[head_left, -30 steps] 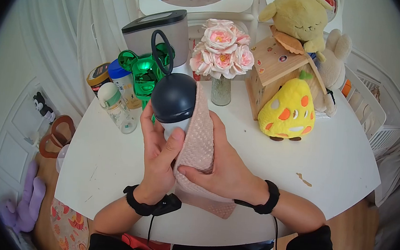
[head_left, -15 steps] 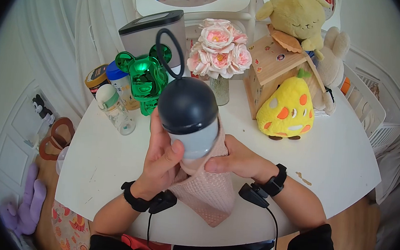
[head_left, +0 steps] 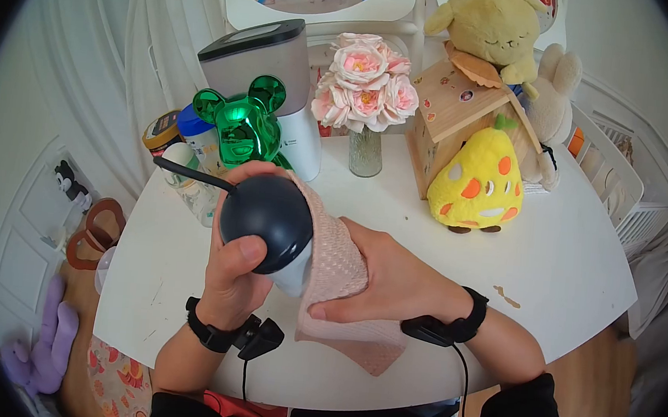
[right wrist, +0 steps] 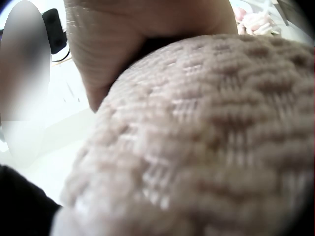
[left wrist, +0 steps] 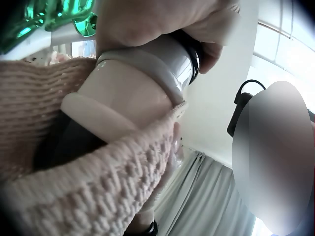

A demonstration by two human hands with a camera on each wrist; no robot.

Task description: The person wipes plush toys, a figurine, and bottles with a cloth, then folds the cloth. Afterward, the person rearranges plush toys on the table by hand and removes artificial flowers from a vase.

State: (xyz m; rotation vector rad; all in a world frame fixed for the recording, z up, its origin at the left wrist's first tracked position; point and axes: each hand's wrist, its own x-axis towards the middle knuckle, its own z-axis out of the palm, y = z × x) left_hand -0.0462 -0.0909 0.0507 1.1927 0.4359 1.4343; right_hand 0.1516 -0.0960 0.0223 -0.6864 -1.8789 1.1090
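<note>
A bottle with a round dark lid and a pale body is tilted to the left above the table, its black loop pointing left. My left hand grips it, the thumb on the lid. A pink waffle-weave cloth lies against the bottle's right side, held by my right hand with the thumb in front. In the left wrist view the bottle's pale body shows beside the cloth. The cloth fills most of the right wrist view, under my right hand.
On the white table stand a shiny green bear figure, a clear bottle, a grey and white container, a flower vase, a wooden house and a yellow plush pear.
The bottle has tipped over to the left and its loop has swung from upright to pointing left. My left thumb has moved onto the lid; the cloth now lies along the right side.
</note>
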